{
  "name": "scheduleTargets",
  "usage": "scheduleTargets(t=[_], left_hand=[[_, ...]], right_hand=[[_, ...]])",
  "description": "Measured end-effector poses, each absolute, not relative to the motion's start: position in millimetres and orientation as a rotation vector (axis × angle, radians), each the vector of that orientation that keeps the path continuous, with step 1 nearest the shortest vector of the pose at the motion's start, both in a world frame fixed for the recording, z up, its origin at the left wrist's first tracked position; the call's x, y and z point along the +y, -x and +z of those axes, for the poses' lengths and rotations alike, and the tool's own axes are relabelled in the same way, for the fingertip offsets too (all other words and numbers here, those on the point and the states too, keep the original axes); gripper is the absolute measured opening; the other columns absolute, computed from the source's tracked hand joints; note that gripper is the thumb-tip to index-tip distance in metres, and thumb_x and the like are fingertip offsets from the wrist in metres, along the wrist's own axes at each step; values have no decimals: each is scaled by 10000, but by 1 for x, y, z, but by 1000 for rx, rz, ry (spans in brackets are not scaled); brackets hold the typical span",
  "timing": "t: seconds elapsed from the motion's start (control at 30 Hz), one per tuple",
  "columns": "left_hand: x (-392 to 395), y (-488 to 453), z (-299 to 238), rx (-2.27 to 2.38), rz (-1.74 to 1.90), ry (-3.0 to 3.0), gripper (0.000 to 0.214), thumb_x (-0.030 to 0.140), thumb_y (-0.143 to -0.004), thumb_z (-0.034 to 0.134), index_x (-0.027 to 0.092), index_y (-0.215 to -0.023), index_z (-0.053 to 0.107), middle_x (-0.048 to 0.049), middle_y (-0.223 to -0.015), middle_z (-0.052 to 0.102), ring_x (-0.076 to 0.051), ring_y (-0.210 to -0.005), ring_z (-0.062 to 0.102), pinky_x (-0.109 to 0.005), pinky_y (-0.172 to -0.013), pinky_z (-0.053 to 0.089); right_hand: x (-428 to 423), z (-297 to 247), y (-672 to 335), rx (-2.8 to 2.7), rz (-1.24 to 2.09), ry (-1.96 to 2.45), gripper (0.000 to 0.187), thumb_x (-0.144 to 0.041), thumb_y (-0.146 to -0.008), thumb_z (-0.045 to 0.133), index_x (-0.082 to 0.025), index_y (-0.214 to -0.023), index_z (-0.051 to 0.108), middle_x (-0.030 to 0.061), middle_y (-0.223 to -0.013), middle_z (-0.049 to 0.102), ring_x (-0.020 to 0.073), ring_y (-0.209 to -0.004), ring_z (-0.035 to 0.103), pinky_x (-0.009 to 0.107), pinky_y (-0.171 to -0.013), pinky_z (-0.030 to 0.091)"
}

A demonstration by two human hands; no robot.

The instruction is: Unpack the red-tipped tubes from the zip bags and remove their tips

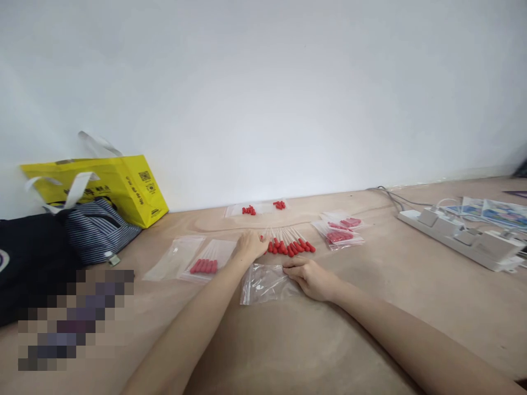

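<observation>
A row of white sticks with red tips lies fanned out on the table, tips toward me. My left hand is closed at the left end of this row, and a red tip shows at its fingers; the back of the hand hides most of the grip. Just in front of the row, a clear zip bag lies flat with nothing visible in it. My right hand pinches the bag's upper right edge. Left of my left forearm is a clear bag holding several red-tipped sticks.
Another clear bag lies further left. Filled bags are at right, and loose red-tipped sticks lie on plastic near the wall. A yellow bag and striped pouch stand left; a white power strip lies right.
</observation>
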State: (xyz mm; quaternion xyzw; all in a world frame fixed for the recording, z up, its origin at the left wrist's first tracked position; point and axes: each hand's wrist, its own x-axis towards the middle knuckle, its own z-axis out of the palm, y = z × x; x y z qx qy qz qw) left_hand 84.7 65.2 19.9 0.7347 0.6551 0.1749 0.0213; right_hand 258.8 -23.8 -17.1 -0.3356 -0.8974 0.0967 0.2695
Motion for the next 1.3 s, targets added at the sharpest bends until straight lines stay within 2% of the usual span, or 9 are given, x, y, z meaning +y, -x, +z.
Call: scheduleTargets(t=[0.13, 0.3, 0.4, 0.53, 0.7, 0.83, 0.97, 1.17, 1.3], left_hand=[[84, -79, 18, 2041, 561, -2184, 204, 298, -718, 523, 160, -855, 588, -63, -869, 648, -167, -828, 581, -228, -675, 395], [84, -78, 15, 1965, 480, -2122, 90, 219, -641, 578, 163, -711, 591, -13, -706, 649, -137, -672, 586, -205, -571, 383], [72, -77, 19, 1915, 460, -2124, 119, 281, -640, 592, 164, -655, 574, -6, -653, 635, -136, -634, 578, -205, -544, 372], [46, -63, 32, 1907, 492, -2141, 204, 378, -711, 522, 176, -707, 546, -23, -731, 635, -151, -700, 578, -219, -582, 372], [6, -34, 37, 1894, 379, -2041, 371, 537, -705, 455, 186, -819, 494, -20, -659, 593, -190, -630, 568, -255, -532, 361], [-14, -30, 23, 1671, 462, -2037, 293, 317, -670, 539, 201, -919, 435, 56, -575, 525, -139, -547, 533, -225, -518, 360], [-16, -24, 18, 1537, 678, -2039, 193, 215, -727, 412, 213, -920, 419, 84, -506, 452, -113, -445, 497, -205, -463, 359], [12, 56, 47, 2141, 1214, -1774, 268, 236, -745, 417, 198, -1010, 402, 33, -660, 521, -135, -524, 561, -250, -529, 441], [26, 112, 53, 2561, 1146, -1579, 283, 133, -676, 459, 146, -959, 455, -17, -628, 533, -235, -716, 576, -344, -649, 450]], right_hand=[[-24, -16, -259, -2420, 271, 920, 271, -116, -844, 369, -169, -909, 626, 88, -1048, 587, 168, -919, 554, 265, -776, 452], [-25, -16, -259, -2424, 271, 906, 272, -117, -843, 368, -171, -911, 626, 88, -1055, 583, 165, -912, 556, 262, -771, 455], [-24, -17, -259, -2429, 248, 907, 274, -122, -845, 366, -169, -909, 629, 92, -1045, 586, 168, -904, 558, 268, -767, 456], [-24, -16, -259, -2430, 244, 918, 284, -136, -854, 356, -173, -924, 629, 95, -1030, 592, 171, -897, 560, 273, -754, 460], [-34, -9, -253, -2378, 260, 909, 310, -219, -876, 352, -172, -1105, 556, 96, -1098, 566, 172, -963, 537, 292, -812, 445], [-44, -4, -247, -2511, 307, 828, 391, -363, -862, 392, -175, -1190, 495, 103, -1204, 502, 194, -1073, 479, 331, -911, 388], [-46, -4, -248, -2625, 315, 849, 501, -449, -831, 421, -192, -1260, 417, 109, -1310, 398, 228, -1187, 370, 388, -993, 292], [-45, -7, -250, -2595, 360, 930, 509, -455, -831, 414, -193, -1268, 407, 119, -1329, 370, 230, -1216, 335, 403, -1008, 262], [-45, -7, -250, -2578, 368, 917, 495, -426, -828, 436, -178, -1257, 424, 129, -1317, 384, 231, -1207, 348, 400, -1001, 274]])
